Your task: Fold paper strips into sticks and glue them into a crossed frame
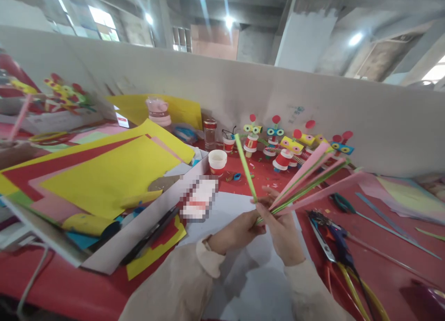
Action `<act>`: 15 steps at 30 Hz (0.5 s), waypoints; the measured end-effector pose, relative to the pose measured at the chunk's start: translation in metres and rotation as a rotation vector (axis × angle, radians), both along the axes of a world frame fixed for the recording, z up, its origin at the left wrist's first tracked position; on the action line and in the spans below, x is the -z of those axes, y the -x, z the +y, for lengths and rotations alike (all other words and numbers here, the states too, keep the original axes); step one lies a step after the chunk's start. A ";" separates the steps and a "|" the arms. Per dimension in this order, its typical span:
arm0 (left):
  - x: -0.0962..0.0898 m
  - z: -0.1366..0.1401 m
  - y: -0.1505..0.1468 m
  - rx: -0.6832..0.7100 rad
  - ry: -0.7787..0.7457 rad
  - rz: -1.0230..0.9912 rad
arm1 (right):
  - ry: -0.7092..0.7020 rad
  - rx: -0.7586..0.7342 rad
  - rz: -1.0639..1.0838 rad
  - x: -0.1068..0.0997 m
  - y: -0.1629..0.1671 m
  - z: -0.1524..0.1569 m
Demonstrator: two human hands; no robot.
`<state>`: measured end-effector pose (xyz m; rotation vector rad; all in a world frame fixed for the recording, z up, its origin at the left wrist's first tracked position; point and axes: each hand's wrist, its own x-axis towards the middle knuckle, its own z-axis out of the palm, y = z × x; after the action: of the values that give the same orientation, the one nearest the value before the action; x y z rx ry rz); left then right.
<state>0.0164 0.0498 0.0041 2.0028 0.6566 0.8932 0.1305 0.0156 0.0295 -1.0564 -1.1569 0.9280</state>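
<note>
My right hand (283, 233) is closed around a fanned bundle of pink and green paper strips (306, 177) that point up and to the right. A single light green paper strip (246, 168) stands nearly upright, its lower end by my right fingertips. Pressed against the lower ends of the bundle, my left hand (239, 228) has its fingers pinched together. Exactly which strips each hand grips is partly hidden. Both hands are above a white sheet (232, 270) on the red table (392, 274).
Several paper-cup robot figures (251, 145) stand by the partition. At left, a box (114, 251) carries coloured sheets (114, 173). A white cup (217, 161) sits ahead. On the right lie scissors (351, 279), a glue gun (342, 240) and loose strips (385, 223).
</note>
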 end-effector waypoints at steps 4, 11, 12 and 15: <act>0.002 0.001 0.000 0.122 0.028 -0.057 | -0.051 0.006 0.101 -0.008 0.010 0.002; -0.003 0.009 0.017 -0.188 -0.150 0.423 | -0.053 0.253 0.318 -0.017 0.001 0.008; -0.004 0.010 0.020 -0.290 -0.198 0.529 | -0.017 0.285 0.337 -0.013 -0.004 0.011; -0.006 0.012 0.028 -0.501 -0.371 0.835 | 0.203 0.237 0.424 0.003 -0.011 0.019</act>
<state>-0.0114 0.0613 0.0101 2.6026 1.6019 0.4188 0.1414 0.0346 0.0268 -1.0658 -0.5839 1.0319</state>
